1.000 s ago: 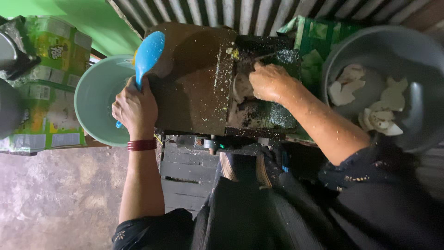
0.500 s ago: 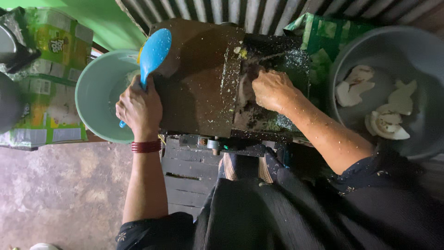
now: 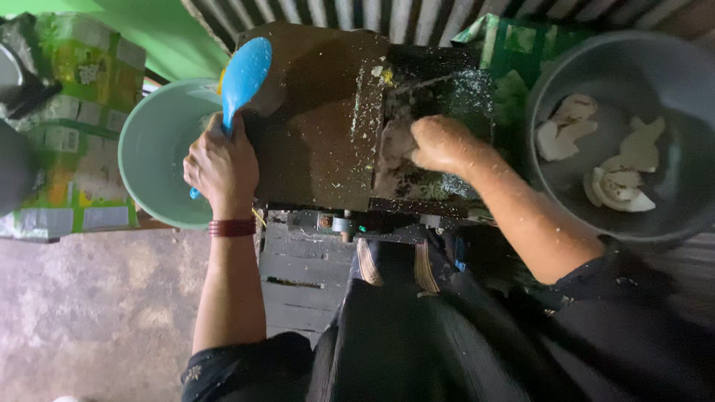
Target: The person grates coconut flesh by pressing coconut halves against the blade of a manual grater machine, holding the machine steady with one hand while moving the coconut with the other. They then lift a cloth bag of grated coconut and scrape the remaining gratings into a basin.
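The left hand (image 3: 222, 167) gripped a blue scoop (image 3: 242, 78) over the pale green basin (image 3: 153, 160), ready to catch gratings, while the closed right hand (image 3: 439, 143) pressed a coconut piece (image 3: 395, 141) into the dark grating machine (image 3: 328, 119).

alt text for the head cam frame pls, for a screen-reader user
Seen from above, a person's right hand presses a pale piece into a dark, fleck-covered grating machine, while the left hand holds a blue plastic spoon beside a light green bowl. A grey basin on the right holds white coconut pieces.
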Tool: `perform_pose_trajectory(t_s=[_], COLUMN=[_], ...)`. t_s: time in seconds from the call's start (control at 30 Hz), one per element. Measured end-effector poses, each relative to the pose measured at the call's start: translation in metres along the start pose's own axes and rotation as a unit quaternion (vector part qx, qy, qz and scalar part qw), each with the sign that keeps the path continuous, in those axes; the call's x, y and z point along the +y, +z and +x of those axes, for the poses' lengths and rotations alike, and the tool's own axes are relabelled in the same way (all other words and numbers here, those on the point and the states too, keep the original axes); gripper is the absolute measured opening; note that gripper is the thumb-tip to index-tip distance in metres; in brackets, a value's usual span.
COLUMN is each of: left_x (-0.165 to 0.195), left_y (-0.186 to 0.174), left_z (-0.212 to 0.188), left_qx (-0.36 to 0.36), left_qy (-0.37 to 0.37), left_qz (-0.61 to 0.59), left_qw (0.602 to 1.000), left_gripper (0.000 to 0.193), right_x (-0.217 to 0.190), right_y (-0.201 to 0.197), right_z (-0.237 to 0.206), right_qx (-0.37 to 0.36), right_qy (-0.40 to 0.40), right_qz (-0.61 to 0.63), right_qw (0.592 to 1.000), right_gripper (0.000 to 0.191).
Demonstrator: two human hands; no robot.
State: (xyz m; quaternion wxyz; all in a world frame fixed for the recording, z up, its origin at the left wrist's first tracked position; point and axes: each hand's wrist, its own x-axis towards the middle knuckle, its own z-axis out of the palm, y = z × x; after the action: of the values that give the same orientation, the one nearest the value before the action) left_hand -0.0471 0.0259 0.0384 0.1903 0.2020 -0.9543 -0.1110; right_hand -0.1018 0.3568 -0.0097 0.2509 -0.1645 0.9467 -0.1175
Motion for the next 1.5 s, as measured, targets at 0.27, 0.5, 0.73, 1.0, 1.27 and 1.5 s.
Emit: perform_pose_trajectory(t_s=[0.27, 0.5, 0.73, 1.0, 1.27, 1.5], left_x=[0.002, 0.0, -0.002, -0.001, -0.001, 0.0], left_y=[-0.001, 0.002, 0.005, 0.001, 0.002, 0.001], left_z=[0.0, -0.001, 0.0, -0.001, 0.0, -0.002], left_qx=[0.003, 0.011, 0.041, 0.045, 0.011, -0.001], left_qy=[-0.007, -0.001, 0.011, 0.019, 0.007, -0.002], left_qz=[-0.004, -0.017, -0.01, -0.022, -0.001, -0.008], left_qw=[1.0, 1.0, 0.999, 0.999, 1.0, 1.0], left_gripper=[0.028, 0.029, 0.03, 0.028, 0.029, 0.029], right_x=[-0.02, -0.023, -0.021, -0.026, -0.007, 0.018], right_y=[0.027, 0.03, 0.042, 0.0, 0.015, 0.042], right_z=[-0.016, -0.012, -0.008, -0.019, -0.034, -0.004], right_qx=[0.091, 0.084, 0.102, 0.024, 0.049, 0.128], right_qy=[-0.001, -0.034, -0.06, 0.001, -0.047, -0.11], right_qz=[0.014, -0.022, -0.008, 0.043, 0.005, 0.059], right_qw=[0.996, 0.996, 0.993, 0.999, 0.998, 0.984], right_gripper=[0.023, 0.019, 0.015, 0.014, 0.004, 0.018])
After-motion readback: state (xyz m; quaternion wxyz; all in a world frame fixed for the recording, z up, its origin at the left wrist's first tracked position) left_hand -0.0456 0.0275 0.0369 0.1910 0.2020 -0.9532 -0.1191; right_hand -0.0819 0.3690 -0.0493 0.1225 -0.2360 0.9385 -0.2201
